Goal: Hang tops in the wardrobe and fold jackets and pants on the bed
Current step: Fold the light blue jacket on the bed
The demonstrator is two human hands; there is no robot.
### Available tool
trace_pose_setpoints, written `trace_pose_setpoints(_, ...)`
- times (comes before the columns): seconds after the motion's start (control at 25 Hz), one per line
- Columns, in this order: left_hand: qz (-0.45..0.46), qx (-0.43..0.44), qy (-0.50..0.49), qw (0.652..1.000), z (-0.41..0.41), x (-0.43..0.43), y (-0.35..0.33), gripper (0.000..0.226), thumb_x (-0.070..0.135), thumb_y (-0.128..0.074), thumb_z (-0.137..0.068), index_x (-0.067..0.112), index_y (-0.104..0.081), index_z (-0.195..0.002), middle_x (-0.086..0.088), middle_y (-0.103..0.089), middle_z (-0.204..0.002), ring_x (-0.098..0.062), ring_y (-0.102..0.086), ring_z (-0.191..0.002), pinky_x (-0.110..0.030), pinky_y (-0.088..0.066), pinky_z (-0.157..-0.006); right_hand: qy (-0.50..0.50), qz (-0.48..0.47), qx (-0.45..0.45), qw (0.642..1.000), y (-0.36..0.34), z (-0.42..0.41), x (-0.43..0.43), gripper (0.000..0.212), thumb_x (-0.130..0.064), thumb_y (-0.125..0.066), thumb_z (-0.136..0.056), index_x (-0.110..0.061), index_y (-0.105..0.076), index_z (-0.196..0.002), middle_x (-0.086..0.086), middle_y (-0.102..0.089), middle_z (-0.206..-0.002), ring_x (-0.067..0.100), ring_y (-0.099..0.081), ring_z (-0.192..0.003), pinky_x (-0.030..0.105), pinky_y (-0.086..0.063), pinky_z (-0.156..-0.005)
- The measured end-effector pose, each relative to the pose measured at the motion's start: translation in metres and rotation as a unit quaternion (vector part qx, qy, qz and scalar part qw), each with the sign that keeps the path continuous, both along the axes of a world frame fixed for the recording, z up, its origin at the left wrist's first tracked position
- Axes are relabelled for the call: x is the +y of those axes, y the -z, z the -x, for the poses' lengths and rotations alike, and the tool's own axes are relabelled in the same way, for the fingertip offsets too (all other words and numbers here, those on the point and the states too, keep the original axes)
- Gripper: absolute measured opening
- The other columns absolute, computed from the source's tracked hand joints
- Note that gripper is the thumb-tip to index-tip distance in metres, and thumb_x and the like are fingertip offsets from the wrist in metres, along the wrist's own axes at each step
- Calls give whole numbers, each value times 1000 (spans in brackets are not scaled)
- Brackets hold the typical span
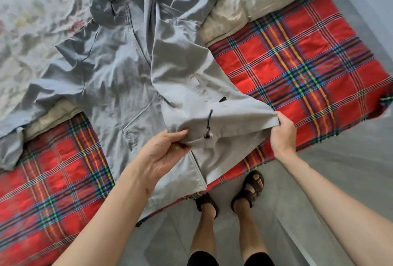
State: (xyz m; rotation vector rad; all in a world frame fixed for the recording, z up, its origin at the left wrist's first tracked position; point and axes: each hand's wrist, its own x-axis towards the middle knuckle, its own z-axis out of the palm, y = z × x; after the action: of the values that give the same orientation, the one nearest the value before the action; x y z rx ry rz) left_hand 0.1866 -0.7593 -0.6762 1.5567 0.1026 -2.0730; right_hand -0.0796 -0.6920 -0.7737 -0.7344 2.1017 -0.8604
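Your bed (340,126) has a red plaid blanket (297,63) on it, grey jacket (110,78) spread across the middle, crumpled pale floral sheet (32,10) behind.

Home bedroom: plaid-covered bed (297,57).

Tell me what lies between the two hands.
Head view: the jacket hem with its black drawcord and toggle stretches from left hand to right hand.

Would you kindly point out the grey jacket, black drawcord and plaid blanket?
grey jacket (110,78), head view, flat front panel.
black drawcord (210,117), head view, cord's middle.
plaid blanket (297,63), head view, bare red square.
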Motion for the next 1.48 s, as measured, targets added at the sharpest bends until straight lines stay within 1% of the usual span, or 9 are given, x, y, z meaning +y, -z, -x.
trace_pose_setpoints(0.08,30,-28,36,999,-5,20,5,27,-10,-42,-96,4,-61,-109,-13,-75,-99,-26,-74,-86,-51,-60,-71,-86,-8,57,995,-3,21,18,50,14,-37,-83,-15,-68,-109,-5,-68,-88,10,-58,-74,15,-41,-56)
trace_pose_setpoints(0.2,43,-54,57,996,-3,53,25,24,0,-42,-101,7,-63,-111,-7,-76,-92,-18,-74,-77,-32,-60,-58,-182,0,198,963,2,46,47,47,13,-45,-86,-11,-61,-124,6,-68,-91,20,-59,-74,25,-41,-55)
trace_pose_setpoints(0.4,12,-205,128,970,0,105,97,12,11,-54,-101,9,-60,-111,-10,-73,-104,-20,-71,-81,-35,-60,-65,-251,-67,175,950,25,50,63,55,6,-64,-79,-20,-43,-123,5,-57,-105,27,-57,-84,44,-50,-69)
trace_pose_setpoints(0.68,75,-312,218,922,7,132,105,25,-2,-64,-89,22,-68,-97,0,-76,-97,-20,-73,-91,-41,-61,-80,-103,-85,39,990,36,50,61,37,14,-47,-78,-21,-58,-76,-1,-64,-87,24,-59,-90,35,-45,-79)
trace_pose_setpoints(0.84,28,-288,213,933,2,145,103,12,12,-57,-98,12,-69,-97,-8,-76,-93,-26,-75,-82,-36,-60,-74,-48,-103,-3,994,33,51,57,14,-21,-70,-88,-19,-59,-97,-4,-66,-84,16,-64,-77,37,-50,-74)
trace_pose_setpoints(1.0,54,-303,258,916,1,150,110,17,13,-61,-96,3,-71,-87,-14,-75,-87,-28,-75,-82,-34,-59,-71,-20,-106,3,994,40,57,58,5,-13,-66,-93,-17,-67,-95,-1,-67,-75,17,-65,-65,44,-58,-73)
trace_pose_setpoints(1.12,74,-336,304,888,2,152,115,18,14,-65,-94,0,-72,-84,-8,-76,-82,-22,-75,-78,-39,-61,-78,-18,-115,-34,993,41,64,66,13,-9,-63,-94,-3,-67,-105,0,-65,-76,18,-64,-66,35,-56,-68)
trace_pose_setpoints(1.28,60,-327,291,897,3,151,122,14,14,-65,-94,9,-75,-85,-6,-77,-85,-22,-75,-76,-36,-61,-78,-91,-124,45,987,34,59,56,17,-33,-67,-92,-16,-69,-94,-5,-68,-81,16,-63,-75,35,-51,-74)
trace_pose_setpoints(1.48,72,-353,323,875,3,149,121,16,14,-68,-92,10,-75,-79,-2,-77,-77,-16,-74,-70,-35,-61,-75,-153,-153,156,964,28,63,57,14,-29,-65,-93,-16,-68,-89,4,-70,-84,28,-62,-80,36,-47,-70)
